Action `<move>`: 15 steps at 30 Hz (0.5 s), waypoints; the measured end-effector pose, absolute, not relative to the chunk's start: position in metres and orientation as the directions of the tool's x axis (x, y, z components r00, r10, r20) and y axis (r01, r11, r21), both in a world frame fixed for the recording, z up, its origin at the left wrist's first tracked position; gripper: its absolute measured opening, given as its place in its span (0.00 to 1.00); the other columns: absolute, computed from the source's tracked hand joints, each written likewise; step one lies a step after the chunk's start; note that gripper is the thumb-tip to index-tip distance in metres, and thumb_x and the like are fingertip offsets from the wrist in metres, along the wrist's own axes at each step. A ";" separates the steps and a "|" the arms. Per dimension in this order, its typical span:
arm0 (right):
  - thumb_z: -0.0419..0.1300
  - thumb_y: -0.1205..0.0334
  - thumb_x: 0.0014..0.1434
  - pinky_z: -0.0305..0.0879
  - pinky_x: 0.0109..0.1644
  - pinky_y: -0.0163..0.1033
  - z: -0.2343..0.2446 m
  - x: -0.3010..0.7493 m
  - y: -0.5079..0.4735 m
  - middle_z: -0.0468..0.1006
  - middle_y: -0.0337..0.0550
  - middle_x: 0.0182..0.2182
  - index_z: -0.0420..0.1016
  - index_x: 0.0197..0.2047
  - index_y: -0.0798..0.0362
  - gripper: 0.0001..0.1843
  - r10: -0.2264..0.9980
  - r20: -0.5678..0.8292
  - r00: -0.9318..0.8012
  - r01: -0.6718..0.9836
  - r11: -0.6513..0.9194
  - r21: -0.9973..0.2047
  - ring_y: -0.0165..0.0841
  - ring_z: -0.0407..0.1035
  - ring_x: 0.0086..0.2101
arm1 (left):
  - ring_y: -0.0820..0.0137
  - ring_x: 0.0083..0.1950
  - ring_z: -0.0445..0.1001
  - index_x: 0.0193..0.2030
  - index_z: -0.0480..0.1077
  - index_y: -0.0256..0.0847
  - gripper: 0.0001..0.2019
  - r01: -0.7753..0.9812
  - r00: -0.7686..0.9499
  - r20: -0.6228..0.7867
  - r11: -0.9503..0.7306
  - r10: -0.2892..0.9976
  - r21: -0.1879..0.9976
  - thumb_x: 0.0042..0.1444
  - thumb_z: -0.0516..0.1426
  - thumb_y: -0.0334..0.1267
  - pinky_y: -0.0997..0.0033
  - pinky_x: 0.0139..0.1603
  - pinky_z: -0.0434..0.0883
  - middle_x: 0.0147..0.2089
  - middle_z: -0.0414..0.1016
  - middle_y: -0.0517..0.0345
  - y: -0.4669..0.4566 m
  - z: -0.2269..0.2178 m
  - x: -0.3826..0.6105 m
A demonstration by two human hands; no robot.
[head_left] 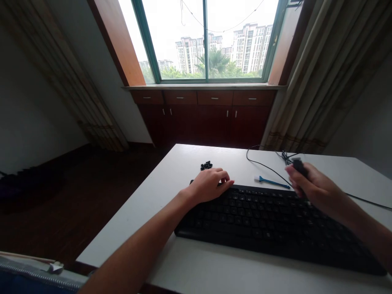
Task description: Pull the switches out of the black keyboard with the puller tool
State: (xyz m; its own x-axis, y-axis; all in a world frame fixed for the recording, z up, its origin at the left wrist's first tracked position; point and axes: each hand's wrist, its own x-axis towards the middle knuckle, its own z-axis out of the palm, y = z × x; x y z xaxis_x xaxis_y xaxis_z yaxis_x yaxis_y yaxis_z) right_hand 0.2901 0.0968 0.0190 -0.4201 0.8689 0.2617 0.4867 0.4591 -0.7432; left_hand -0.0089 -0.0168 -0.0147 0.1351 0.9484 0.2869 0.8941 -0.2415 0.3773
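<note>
On one white table (220,267), one black keyboard (254,216), near right. Two hands: left hand (211,183) loosely curled on its far left part, underside hidden, hold cannot be told; right hand (318,185) above its right half, fingers closed. Far side: one cable (285,157), one blue brush (274,182), black bits (206,165) (count unclear). One small black object (299,166): within right grip, jutting out far side.

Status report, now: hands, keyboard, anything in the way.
Left hand on keyboard, far left corner. Right hand gripping small dark object. Blue brush beyond keyboard; nothing visibly blocking.
</note>
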 end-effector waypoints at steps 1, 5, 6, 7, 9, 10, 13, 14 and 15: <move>0.55 0.36 0.64 0.69 0.28 0.42 0.022 0.271 0.092 0.76 0.43 0.22 0.72 0.38 0.50 0.24 0.827 0.202 -0.526 0.407 0.452 -0.793 0.36 0.71 0.22 | 0.68 0.38 0.76 0.41 0.76 0.41 0.17 0.903 0.152 0.296 -0.255 0.943 0.347 0.69 0.52 0.50 0.69 0.38 0.67 0.42 0.79 0.55 -0.018 -0.015 -0.006; 0.55 0.41 0.67 0.76 0.43 0.43 0.027 0.209 0.083 0.82 0.48 0.36 0.72 0.42 0.53 0.21 0.686 0.276 -0.673 0.074 0.434 -0.898 0.38 0.78 0.36 | 0.67 0.40 0.76 0.41 0.75 0.41 0.15 0.907 0.150 0.332 -0.263 0.931 0.329 0.69 0.52 0.48 0.68 0.40 0.69 0.42 0.78 0.55 -0.018 -0.016 -0.002; 0.56 0.42 0.67 0.76 0.44 0.43 0.026 0.198 0.082 0.83 0.49 0.38 0.72 0.43 0.53 0.21 0.666 0.307 -0.680 0.013 0.430 -0.903 0.38 0.79 0.37 | 0.67 0.39 0.76 0.41 0.75 0.42 0.15 0.900 0.137 0.345 -0.262 0.929 0.349 0.69 0.52 0.47 0.68 0.40 0.69 0.41 0.78 0.55 -0.018 -0.016 -0.002; 0.56 0.43 0.67 0.76 0.46 0.44 0.024 0.189 0.083 0.83 0.49 0.40 0.73 0.44 0.53 0.20 0.656 0.337 -0.675 -0.039 0.425 -0.904 0.39 0.79 0.39 | 0.68 0.39 0.76 0.41 0.75 0.42 0.14 0.889 0.121 0.359 -0.262 0.925 0.375 0.69 0.53 0.47 0.68 0.40 0.70 0.41 0.78 0.56 -0.018 -0.015 -0.002; 0.57 0.44 0.67 0.75 0.49 0.44 0.018 0.177 0.084 0.82 0.49 0.43 0.75 0.46 0.53 0.20 0.669 0.377 -0.641 -0.091 0.421 -0.902 0.39 0.78 0.43 | 0.69 0.38 0.75 0.42 0.74 0.42 0.13 0.859 0.089 0.383 -0.265 0.919 0.437 0.68 0.54 0.47 0.68 0.41 0.71 0.41 0.77 0.56 -0.019 -0.013 0.000; 0.58 0.44 0.67 0.74 0.50 0.43 0.013 0.174 0.084 0.82 0.48 0.43 0.76 0.47 0.53 0.20 0.688 0.397 -0.607 -0.097 0.432 -0.897 0.40 0.77 0.44 | 0.68 0.39 0.75 0.44 0.74 0.42 0.13 0.842 0.074 0.394 -0.269 0.916 0.467 0.67 0.55 0.48 0.68 0.42 0.71 0.41 0.77 0.56 -0.020 -0.012 0.001; 0.57 0.45 0.67 0.72 0.49 0.42 -0.002 0.173 0.082 0.79 0.47 0.46 0.79 0.48 0.50 0.19 0.714 0.448 -0.539 -0.027 0.517 -0.856 0.40 0.75 0.46 | 0.65 0.45 0.76 0.53 0.72 0.43 0.17 0.789 0.058 0.420 -0.299 0.906 0.536 0.64 0.58 0.50 0.66 0.46 0.73 0.47 0.77 0.53 -0.024 -0.007 0.008; 0.58 0.46 0.67 0.72 0.48 0.42 -0.007 0.174 0.080 0.78 0.47 0.46 0.80 0.48 0.50 0.18 0.704 0.473 -0.530 -0.006 0.554 -0.832 0.39 0.75 0.45 | 0.64 0.46 0.76 0.56 0.71 0.43 0.20 0.773 0.066 0.424 -0.315 0.903 0.551 0.63 0.60 0.51 0.65 0.46 0.73 0.48 0.77 0.52 -0.026 -0.005 0.010; 0.58 0.47 0.67 0.71 0.46 0.41 -0.012 0.176 0.078 0.78 0.46 0.45 0.80 0.47 0.49 0.17 0.699 0.492 -0.519 -0.004 0.573 -0.819 0.39 0.75 0.43 | 0.64 0.47 0.75 0.58 0.70 0.43 0.22 0.758 0.076 0.427 -0.330 0.901 0.562 0.61 0.61 0.51 0.65 0.47 0.73 0.49 0.77 0.52 -0.027 -0.004 0.012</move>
